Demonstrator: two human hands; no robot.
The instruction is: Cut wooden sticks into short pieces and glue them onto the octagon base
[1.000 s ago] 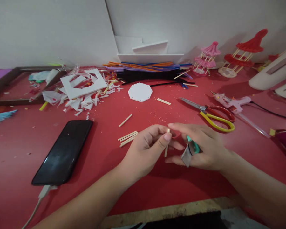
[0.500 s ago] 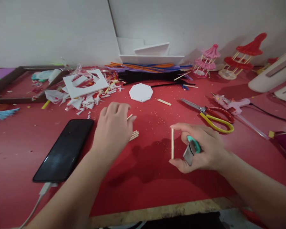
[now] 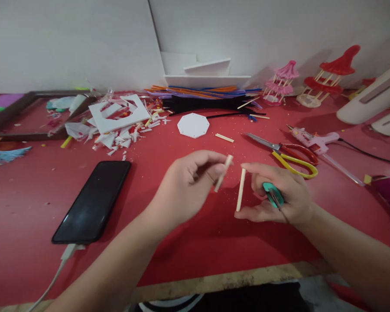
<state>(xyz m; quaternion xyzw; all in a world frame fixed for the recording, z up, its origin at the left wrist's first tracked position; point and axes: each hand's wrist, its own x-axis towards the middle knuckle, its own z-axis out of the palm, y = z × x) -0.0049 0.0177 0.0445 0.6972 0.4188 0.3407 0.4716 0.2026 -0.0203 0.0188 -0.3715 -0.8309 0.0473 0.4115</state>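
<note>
My left hand (image 3: 188, 184) pinches a short wooden stick (image 3: 223, 172) between thumb and fingertips, held tilted above the red table. My right hand (image 3: 279, 197) holds a second wooden stick (image 3: 240, 190) upright between forefinger and thumb. The same hand also grips a small teal-handled cutter (image 3: 273, 195) against the palm. The two sticks are close together but apart. A white octagon piece (image 3: 193, 125) lies flat further back.
A black phone (image 3: 92, 201) on a cable lies at the left. Scissors (image 3: 287, 155) and a glue gun (image 3: 315, 139) lie at the right. White foam scraps (image 3: 115, 123), a pile of pipe cleaners (image 3: 204, 97) and small pink and red stick models (image 3: 312, 82) line the back.
My left hand went to the sticks lying by the phone and came back to the right with a stick in its pinch. My right hand kept its stick upright.
</note>
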